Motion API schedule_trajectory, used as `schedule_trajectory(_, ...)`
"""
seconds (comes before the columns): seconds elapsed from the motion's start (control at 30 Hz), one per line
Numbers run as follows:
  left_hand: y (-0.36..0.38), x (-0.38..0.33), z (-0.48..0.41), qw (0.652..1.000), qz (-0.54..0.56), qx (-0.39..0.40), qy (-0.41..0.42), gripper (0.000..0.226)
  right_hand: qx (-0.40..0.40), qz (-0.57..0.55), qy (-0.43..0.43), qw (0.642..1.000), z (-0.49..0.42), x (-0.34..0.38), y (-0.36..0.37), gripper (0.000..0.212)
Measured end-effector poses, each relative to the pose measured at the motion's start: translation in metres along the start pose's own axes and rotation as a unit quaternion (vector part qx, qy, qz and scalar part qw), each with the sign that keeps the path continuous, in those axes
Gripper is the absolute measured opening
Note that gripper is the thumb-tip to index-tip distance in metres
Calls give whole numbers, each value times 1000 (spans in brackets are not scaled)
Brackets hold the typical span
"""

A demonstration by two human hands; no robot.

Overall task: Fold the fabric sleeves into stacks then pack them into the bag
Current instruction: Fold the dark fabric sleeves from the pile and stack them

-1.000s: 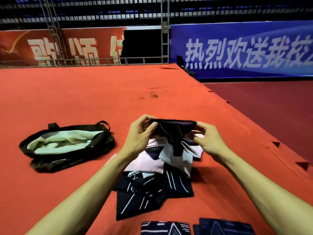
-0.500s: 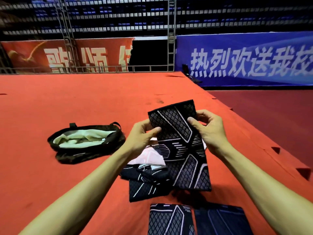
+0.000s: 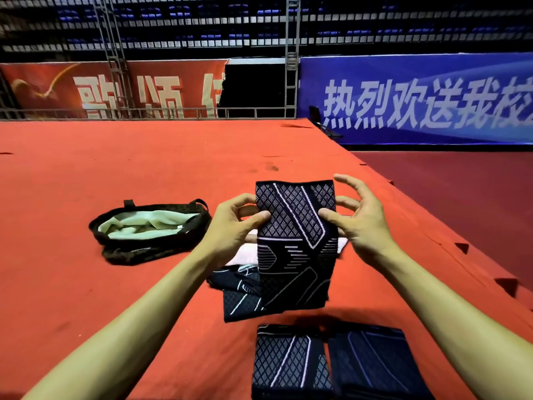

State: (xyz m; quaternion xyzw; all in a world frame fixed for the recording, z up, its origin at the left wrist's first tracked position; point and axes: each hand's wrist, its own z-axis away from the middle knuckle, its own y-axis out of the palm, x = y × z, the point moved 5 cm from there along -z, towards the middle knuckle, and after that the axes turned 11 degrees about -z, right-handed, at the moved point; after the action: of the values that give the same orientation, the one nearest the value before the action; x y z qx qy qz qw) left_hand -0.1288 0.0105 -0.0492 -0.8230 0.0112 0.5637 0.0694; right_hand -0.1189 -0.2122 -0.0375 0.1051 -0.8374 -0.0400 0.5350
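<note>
I hold a dark patterned fabric sleeve upright in front of me, hanging down full length. My left hand pinches its upper left edge and my right hand pinches its upper right edge, the other fingers spread. Under it lies a loose pile of sleeves, dark and pale pink. Two folded dark stacks lie near me: one on the left and another beside it. The dark bag with a pale green lining lies open on the red mat to the left.
The red mat ends in a notched edge on my right, with a lower dark red floor beyond. A metal railing, scaffold posts and red and blue banners stand at the far end.
The sleeve, bunched above the pile a second ago, has been lifted and straightened to hang upright between both hands. My view has tilted down a little, showing more of the folded stacks.
</note>
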Motion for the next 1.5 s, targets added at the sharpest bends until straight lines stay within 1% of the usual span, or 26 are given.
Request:
schedule_trajectory(0.1,-6,1,2,998,44,29,-25,15,31,-79,51,995,-1,2,6,54)
schedule_trajectory(0.2,-12,25,-4,994,60,34,-87,12,17,-89,113,989,-9,-26,9,46)
schedule_trajectory(0.27,-18,58,-13,990,23,16,-141,11,4,-55,142,988,-17,-60,9,51)
schedule_trajectory(0.37,-22,116,-21,974,-32,6,-226,18,17,48,159,986,-28,-119,5,62)
schedule_trajectory(0.43,-20,147,-24,962,-29,7,-270,22,26,95,185,978,-31,-153,2,66)
schedule_trajectory(0.53,-25,173,-34,955,-3,0,-298,22,6,117,210,971,-36,-180,-5,61)
schedule_trajectory(0.67,-30,177,-42,958,-5,0,-288,18,-9,67,224,972,-44,-187,-10,56)
schedule_trajectory(0.77,-27,163,-46,968,13,-1,-251,18,-20,34,207,978,-47,-178,-9,47)
schedule_trajectory(0.87,-32,136,-56,979,-46,-23,-199,13,-19,23,169,985,-56,-151,-3,37)
schedule_trajectory(0.93,-35,105,-64,986,-54,-46,-148,17,-27,15,125,992,-66,-124,0,29)
schedule_trajectory(1.03,-34,43,-68,995,-55,-67,-41,19,-38,8,23,999,-76,-66,7,20)
schedule_trajectory(1.1,-32,6,-58,996,-42,-65,45,22,-21,-26,-37,999,-71,-27,13,13)
schedule_trajectory(1.17,-30,-18,-37,992,-36,-50,107,24,9,-51,-77,996,-53,-2,17,10)
schedule_trajectory(1.2,-29,-21,-24,990,-61,-44,122,22,20,-43,-88,995,-40,3,16,11)
schedule_trajectory(1.23,-28,-18,-8,984,-108,-37,134,18,29,-19,-95,995,-25,2,15,14)
schedule_trajectory(1.3,-23,11,26,963,-232,0,138,5,62,61,-79,993,10,-21,5,20)
schedule_trajectory(1.33,-21,33,44,953,-276,39,120,8,99,107,-52,988,28,-41,0,20)
schedule_trajectory(1.37,-17,58,61,945,-299,99,91,14,150,154,-10,977,46,-64,-5,18)
schedule_trajectory(1.43,-11,107,91,909,-348,225,49,24,267,232,75,932,79,-108,-11,15)
schedule_trajectory(1.47,-9,122,102,888,-372,264,49,25,312,253,108,909,91,-125,-13,16)
schedule_trajectory(1.5,-7,131,109,877,-382,287,58,22,341,266,127,893,100,-136,-13,16)
